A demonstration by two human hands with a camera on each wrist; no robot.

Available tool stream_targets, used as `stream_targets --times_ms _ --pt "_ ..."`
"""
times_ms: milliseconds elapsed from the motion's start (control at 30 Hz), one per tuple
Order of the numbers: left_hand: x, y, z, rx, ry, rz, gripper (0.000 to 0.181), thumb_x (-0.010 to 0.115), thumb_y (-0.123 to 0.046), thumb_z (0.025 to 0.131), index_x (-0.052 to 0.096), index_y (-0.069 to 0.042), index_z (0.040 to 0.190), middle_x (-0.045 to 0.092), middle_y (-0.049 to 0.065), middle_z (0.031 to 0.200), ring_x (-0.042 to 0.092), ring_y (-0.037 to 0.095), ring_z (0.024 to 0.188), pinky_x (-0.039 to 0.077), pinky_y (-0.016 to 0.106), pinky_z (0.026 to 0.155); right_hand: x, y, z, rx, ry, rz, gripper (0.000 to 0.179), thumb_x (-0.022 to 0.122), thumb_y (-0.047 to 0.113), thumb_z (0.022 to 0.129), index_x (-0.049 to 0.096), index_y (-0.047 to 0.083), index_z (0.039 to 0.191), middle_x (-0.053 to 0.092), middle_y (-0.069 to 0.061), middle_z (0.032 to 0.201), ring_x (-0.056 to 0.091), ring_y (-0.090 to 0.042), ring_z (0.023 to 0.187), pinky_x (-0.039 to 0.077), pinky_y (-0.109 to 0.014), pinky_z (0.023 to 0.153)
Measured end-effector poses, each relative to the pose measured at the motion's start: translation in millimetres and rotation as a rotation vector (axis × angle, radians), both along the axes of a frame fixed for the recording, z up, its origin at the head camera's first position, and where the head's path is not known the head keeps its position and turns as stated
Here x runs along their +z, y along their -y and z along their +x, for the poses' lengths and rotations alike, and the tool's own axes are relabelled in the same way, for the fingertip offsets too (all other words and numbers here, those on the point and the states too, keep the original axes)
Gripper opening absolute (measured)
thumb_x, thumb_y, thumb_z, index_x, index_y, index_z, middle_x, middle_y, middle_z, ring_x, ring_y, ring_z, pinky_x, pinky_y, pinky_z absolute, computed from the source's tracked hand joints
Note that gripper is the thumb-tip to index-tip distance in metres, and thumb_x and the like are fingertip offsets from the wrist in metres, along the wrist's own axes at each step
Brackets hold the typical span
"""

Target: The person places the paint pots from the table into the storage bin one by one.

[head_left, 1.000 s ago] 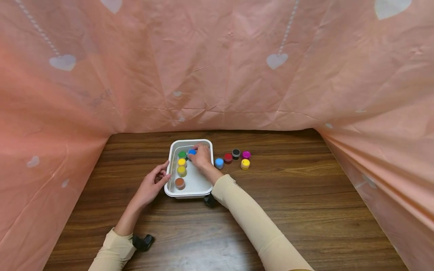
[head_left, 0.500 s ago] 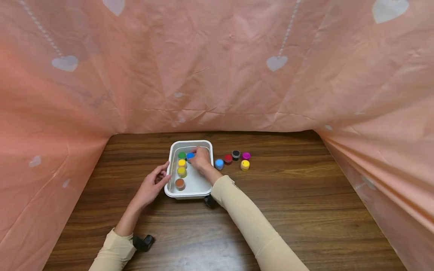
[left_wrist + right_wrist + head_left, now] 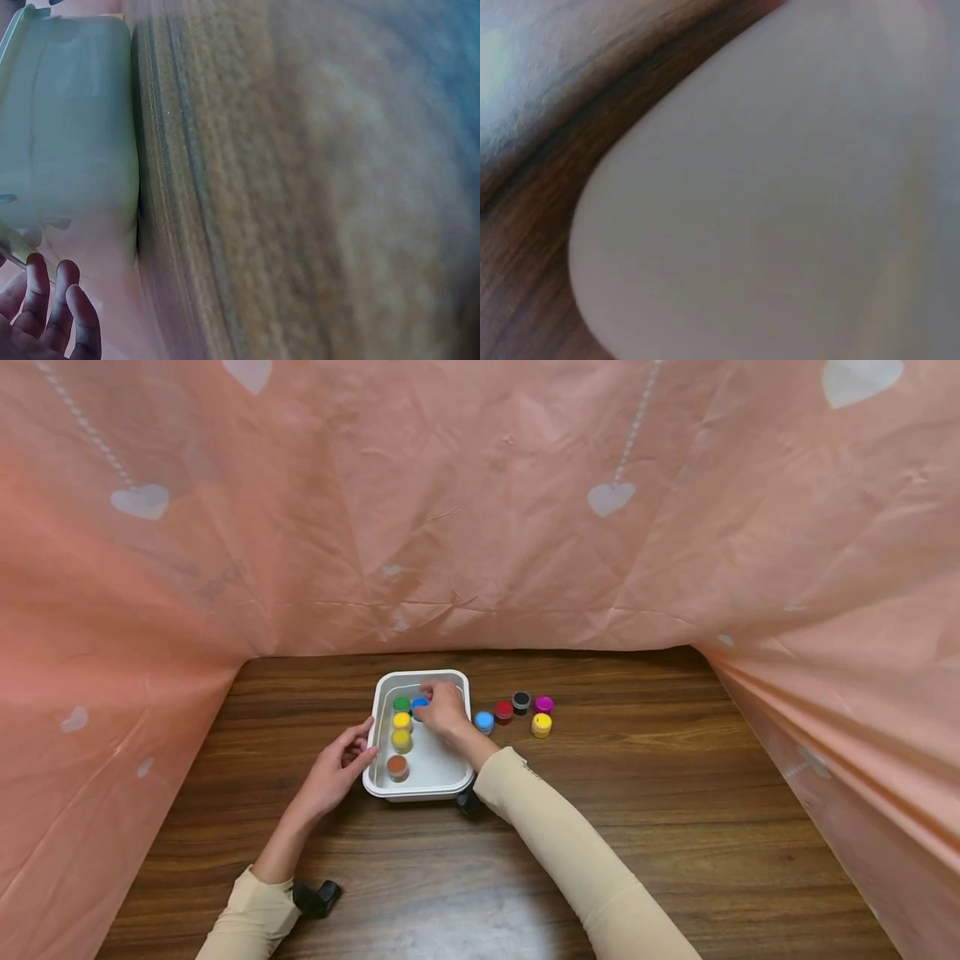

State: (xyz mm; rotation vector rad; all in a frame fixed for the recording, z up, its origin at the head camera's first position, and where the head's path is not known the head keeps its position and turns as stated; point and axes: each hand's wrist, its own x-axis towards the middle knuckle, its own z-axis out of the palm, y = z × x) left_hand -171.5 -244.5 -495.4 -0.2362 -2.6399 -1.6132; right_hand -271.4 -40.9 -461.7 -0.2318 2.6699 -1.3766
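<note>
Being near the far edge of the white tray (image 3: 420, 793), the blue pot (image 3: 418, 703) in the head view seems light and stiff, best taken by its sides; whether the right hand (image 3: 446, 707) pinches it, one cannot tell. The tray also holds a green pot (image 3: 402, 703), two yellow pots (image 3: 402, 722) and a brown pot (image 3: 397, 767). The left wrist view shows the left hand (image 3: 58, 319) loosely spread.

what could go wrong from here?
1. The right hand has its fingers around the blue paint pot, right beside the green paint pot; it could nudge the green one out of line.
2. The light blue paint pot stands close to the right forearm, which might knock it when pulling back.
3. The left hand only touches the side of the white tray, so a bump could shift it.
</note>
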Motion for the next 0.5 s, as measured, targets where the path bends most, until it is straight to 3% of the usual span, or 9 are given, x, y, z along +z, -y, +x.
stream_targets --times_ms 100,333,500 --pt "4.5 -2.4 1.9 0.002 0.005 -0.008 0.051 0.064 -0.008 0.103 0.049 0.003 0.151 0.059 0.016 0.105 0.054 0.009 0.092 0.047 0.019 0.08 4.7 -3.0 1.7 0.023 0.001 -0.009 0.04 0.072 0.002 0.09 0.067 -0.001 0.129 0.067 -0.019 0.12 0.061 -0.028 0.11 0.05 -0.038 0.1" --pt "33.0 -11.6 15.3 -0.01 0.012 -0.003 0.049 0.062 -0.003 0.102 0.049 0.01 0.147 0.057 0.018 0.101 0.053 0.01 0.088 0.047 0.02 0.078 14.8 -13.5 10.7 0.097 0.018 -0.044 0.039 0.073 0.006 0.093 0.066 -0.002 0.131 0.068 -0.021 0.122 0.066 -0.028 0.111 0.052 -0.038 0.101" --pt "37.3 -13.6 17.3 -0.012 0.015 -0.008 0.049 0.062 -0.003 0.102 0.048 0.01 0.147 0.058 0.018 0.101 0.053 0.01 0.089 0.047 0.02 0.078 24.6 -29.9 18.8 0.163 0.008 -0.085 0.039 0.072 0.007 0.095 0.065 -0.002 0.133 0.067 -0.021 0.124 0.066 -0.03 0.114 0.051 -0.039 0.103"
